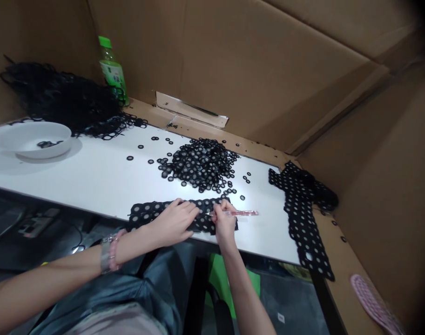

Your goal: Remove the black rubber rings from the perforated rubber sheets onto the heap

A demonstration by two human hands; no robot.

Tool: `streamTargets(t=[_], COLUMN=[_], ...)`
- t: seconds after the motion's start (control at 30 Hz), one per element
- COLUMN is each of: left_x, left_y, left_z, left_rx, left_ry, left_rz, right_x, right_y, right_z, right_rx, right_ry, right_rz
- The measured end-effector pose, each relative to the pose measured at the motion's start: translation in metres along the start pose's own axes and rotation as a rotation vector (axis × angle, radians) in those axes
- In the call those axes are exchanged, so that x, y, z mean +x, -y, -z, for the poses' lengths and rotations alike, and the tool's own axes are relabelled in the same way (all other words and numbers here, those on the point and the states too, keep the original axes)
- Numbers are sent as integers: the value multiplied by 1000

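Observation:
A black strip of sheet [146, 209] with rows of pale round spots lies along the front edge of the white table. My left hand [175, 221] rests on its middle, fingers laid over the surface. Near the strip's right end, my right hand [225, 219] is closed around a slim clear-and-red pen-shaped tool [245, 213]. The tool's tip points left, toward the strip between my hands; whether it touches cannot be made out. Just behind the strip rises a heap of small black rings [201, 163] with pale centres, several lying loose around it.
A white bowl [55, 150] with a few black bits stands at the left. Behind it lie tangled black strips [65, 100] and a green-capped bottle [113, 74]. More spotted black sheet [305, 223] hangs over the table's right end. Cardboard walls [233, 60] enclose the back and sides.

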State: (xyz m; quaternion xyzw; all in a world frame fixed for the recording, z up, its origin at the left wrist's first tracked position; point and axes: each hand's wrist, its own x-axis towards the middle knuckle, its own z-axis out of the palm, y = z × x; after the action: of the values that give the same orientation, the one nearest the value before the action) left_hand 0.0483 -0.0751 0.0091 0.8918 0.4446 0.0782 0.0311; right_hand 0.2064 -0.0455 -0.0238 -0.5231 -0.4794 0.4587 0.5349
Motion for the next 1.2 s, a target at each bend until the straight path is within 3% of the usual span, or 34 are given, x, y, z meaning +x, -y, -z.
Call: streamTargets(t=[0.13,0.23,0.37,0.47,0.9,1.1,1.2], left_x=[-6,-7,-7,-7,-6,-5,-4], left_y=[6,8,10,10,10,11,11], left_z=[2,-1,-7,-9,-11,-10,-8], left_rx=[-18,55,137,188,203,186,170], left_ry=[-10,-65,-254,-369,-425,-495,-549], left_rz=[21,-45,-167,-176,-166,-208,-202], right_x=[0,-1,-2,-2,-1,-4,-6], right_y=[-1,2,8,10,9,8,9], right_z=[0,-2,-6,-7,-8,-15,-17], right_rx=[6,-57,-150,-193,-179,-366,-392], right_ry=[2,57,118,137,157,197,218], right_rz=[-1,9,13,14,-13,169,186])
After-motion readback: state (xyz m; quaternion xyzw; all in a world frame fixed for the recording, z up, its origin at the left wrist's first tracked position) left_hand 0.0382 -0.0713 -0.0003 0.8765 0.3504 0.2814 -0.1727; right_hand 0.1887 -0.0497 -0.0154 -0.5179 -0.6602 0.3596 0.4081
